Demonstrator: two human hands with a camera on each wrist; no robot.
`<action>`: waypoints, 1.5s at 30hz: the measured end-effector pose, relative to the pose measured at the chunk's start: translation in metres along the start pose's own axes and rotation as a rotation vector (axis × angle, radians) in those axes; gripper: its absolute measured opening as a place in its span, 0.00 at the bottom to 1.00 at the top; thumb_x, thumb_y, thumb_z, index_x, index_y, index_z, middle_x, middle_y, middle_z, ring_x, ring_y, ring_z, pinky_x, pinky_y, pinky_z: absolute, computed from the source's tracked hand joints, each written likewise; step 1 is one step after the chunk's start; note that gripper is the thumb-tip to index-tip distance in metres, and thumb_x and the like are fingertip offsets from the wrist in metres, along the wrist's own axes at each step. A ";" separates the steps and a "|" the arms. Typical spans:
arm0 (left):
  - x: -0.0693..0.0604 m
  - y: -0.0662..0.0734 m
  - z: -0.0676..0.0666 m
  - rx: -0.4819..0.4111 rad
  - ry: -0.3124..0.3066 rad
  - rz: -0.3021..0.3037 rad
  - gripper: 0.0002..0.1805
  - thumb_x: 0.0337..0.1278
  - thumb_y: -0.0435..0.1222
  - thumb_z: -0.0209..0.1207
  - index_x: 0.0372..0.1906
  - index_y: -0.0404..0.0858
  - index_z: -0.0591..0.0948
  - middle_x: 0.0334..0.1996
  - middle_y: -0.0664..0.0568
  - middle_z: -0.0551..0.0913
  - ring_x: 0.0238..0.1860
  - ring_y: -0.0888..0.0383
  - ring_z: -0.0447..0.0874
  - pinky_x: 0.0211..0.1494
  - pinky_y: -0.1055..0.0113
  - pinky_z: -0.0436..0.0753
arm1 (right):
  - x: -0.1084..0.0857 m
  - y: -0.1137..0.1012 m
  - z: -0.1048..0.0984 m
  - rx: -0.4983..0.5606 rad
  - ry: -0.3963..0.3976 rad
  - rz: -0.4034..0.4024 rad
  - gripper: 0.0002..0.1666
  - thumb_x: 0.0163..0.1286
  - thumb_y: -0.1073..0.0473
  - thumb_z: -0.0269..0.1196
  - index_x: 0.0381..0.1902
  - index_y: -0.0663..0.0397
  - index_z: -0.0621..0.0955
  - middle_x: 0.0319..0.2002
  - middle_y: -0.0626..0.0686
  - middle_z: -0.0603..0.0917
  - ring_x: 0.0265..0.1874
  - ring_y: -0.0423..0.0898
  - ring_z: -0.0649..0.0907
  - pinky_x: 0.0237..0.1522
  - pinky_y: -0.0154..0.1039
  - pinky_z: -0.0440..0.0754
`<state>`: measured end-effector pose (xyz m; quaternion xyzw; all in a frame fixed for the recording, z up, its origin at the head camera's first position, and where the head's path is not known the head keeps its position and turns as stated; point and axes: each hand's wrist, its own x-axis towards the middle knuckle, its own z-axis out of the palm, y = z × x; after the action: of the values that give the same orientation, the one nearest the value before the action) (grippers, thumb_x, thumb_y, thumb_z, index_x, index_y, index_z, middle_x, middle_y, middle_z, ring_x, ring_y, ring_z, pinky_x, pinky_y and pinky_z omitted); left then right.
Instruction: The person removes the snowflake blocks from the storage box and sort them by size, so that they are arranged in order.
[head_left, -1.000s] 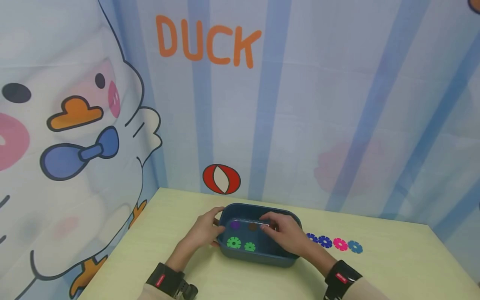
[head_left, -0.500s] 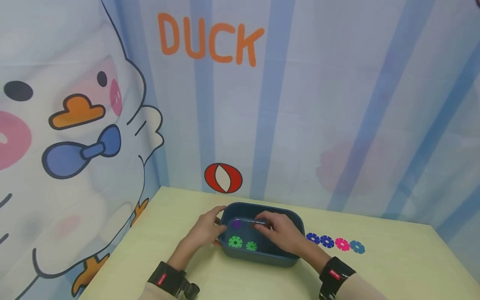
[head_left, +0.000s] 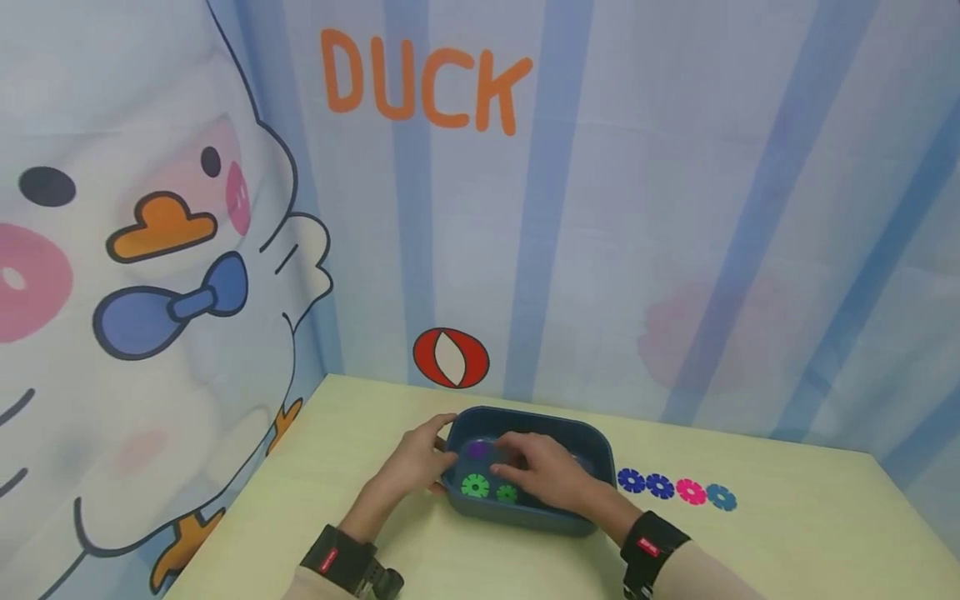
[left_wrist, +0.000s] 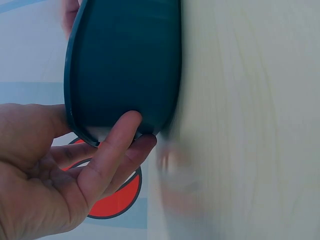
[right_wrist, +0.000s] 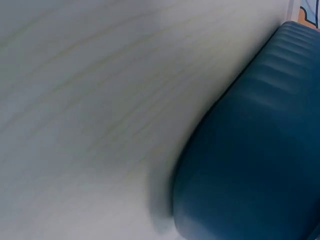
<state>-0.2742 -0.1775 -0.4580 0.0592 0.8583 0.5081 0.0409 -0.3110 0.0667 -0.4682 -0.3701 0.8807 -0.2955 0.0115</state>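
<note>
My left hand [head_left: 414, 458] grips the left end of a dark blue-green plastic basin [head_left: 517, 521]. In the left wrist view its thumb is at the basin's rim [left_wrist: 68, 75] and its fingers lie against the outer wall. My right hand [head_left: 551, 471] reaches into the basin over the right edge. Its thumb and forefinger stand bent and apart, and what lies under the palm is hidden. Left of those fingertips lies a purple disc [head_left: 477, 450]. Two green notched snowflake discs, a larger one [head_left: 475, 486] and a smaller one [head_left: 507, 493], lie nearer the front.
To the basin's right, a row of notched discs lies on the pale wooden table [head_left: 795, 517]: two dark blue, a pink one [head_left: 691, 492] and a lighter blue one [head_left: 722, 497]. A printed curtain [head_left: 630, 208] hangs behind the table.
My right hand has moved left inside the basin, and the brown disc seen earlier is now hidden beneath it. My left hand keeps its grip on the basin's end.
</note>
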 end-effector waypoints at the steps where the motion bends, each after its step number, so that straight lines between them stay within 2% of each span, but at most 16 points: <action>1: -0.001 0.000 0.000 0.000 -0.003 0.002 0.37 0.67 0.24 0.61 0.79 0.35 0.66 0.48 0.34 0.84 0.32 0.47 0.91 0.25 0.57 0.93 | 0.001 0.000 0.001 0.001 -0.010 -0.004 0.21 0.77 0.47 0.66 0.59 0.52 0.85 0.33 0.41 0.84 0.31 0.36 0.80 0.34 0.33 0.82; 6: -0.002 0.000 0.001 0.000 -0.003 -0.001 0.37 0.68 0.24 0.61 0.80 0.36 0.66 0.49 0.33 0.84 0.31 0.48 0.91 0.26 0.57 0.93 | 0.004 -0.003 0.005 0.010 -0.051 -0.027 0.22 0.77 0.46 0.67 0.60 0.50 0.85 0.30 0.39 0.81 0.28 0.34 0.77 0.31 0.31 0.79; 13: -0.001 0.000 0.000 -0.006 -0.014 -0.001 0.37 0.68 0.25 0.61 0.80 0.36 0.65 0.49 0.33 0.83 0.30 0.50 0.90 0.26 0.58 0.93 | 0.010 -0.007 0.010 -0.026 -0.051 -0.049 0.21 0.75 0.47 0.69 0.60 0.49 0.85 0.34 0.39 0.82 0.31 0.34 0.78 0.35 0.32 0.80; 26: 0.000 -0.001 -0.002 -0.012 -0.012 0.014 0.37 0.67 0.24 0.61 0.79 0.35 0.66 0.49 0.33 0.84 0.32 0.48 0.90 0.26 0.57 0.93 | 0.022 -0.017 0.015 -0.137 -0.110 -0.100 0.22 0.66 0.50 0.77 0.55 0.51 0.86 0.33 0.46 0.84 0.31 0.37 0.80 0.35 0.33 0.81; 38: 0.000 -0.001 0.000 -0.019 -0.017 0.025 0.37 0.67 0.24 0.62 0.79 0.34 0.66 0.48 0.34 0.83 0.33 0.47 0.90 0.26 0.56 0.93 | 0.023 -0.012 0.021 -0.186 -0.118 -0.118 0.21 0.62 0.54 0.80 0.51 0.54 0.88 0.38 0.50 0.84 0.35 0.40 0.82 0.37 0.33 0.83; 45: -0.001 0.000 0.000 -0.024 -0.011 0.002 0.37 0.68 0.25 0.62 0.80 0.36 0.66 0.50 0.34 0.83 0.33 0.48 0.90 0.27 0.56 0.94 | 0.024 -0.008 0.025 -0.225 -0.110 -0.149 0.19 0.58 0.59 0.81 0.45 0.54 0.87 0.39 0.49 0.83 0.36 0.39 0.80 0.37 0.31 0.84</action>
<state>-0.2733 -0.1773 -0.4584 0.0625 0.8518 0.5181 0.0455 -0.3177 0.0335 -0.4799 -0.4491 0.8763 -0.1742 -0.0035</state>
